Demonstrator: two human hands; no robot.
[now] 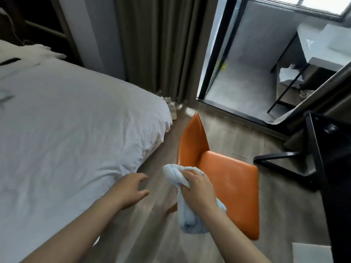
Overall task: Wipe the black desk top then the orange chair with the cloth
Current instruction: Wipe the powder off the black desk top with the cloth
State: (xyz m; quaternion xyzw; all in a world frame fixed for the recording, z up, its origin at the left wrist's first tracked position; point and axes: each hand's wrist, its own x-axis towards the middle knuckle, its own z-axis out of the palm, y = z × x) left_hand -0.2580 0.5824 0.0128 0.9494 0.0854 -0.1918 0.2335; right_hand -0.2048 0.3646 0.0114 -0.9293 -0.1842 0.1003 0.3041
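Fingers [188, 176]: those of the right hand [200, 191], curled tight round the bunched cloth [173, 173] in a fist grip.
Cloth feel: pale blue, soft, limp and light. One end bulges past the knuckles, the other hangs below the wrist. Likely no slip risk; best taken as a wad with a flat face down.
Cloth place: over the near left corner of the seat, at the foot of the backrest [191, 141]. Cannot tell if it touches.
Other hand: left hand [131, 188] with fingers spread and relaxed, holding nothing, above the floor [237, 133].
Chair: orange chair [233, 185], smooth stiff seat, probably slick. Might skid when rubbed; steady it by the backrest.
Desk: black bench [334, 168] at far right, apart from the chair.
Side: white bed [66, 120] at left, near the chair.
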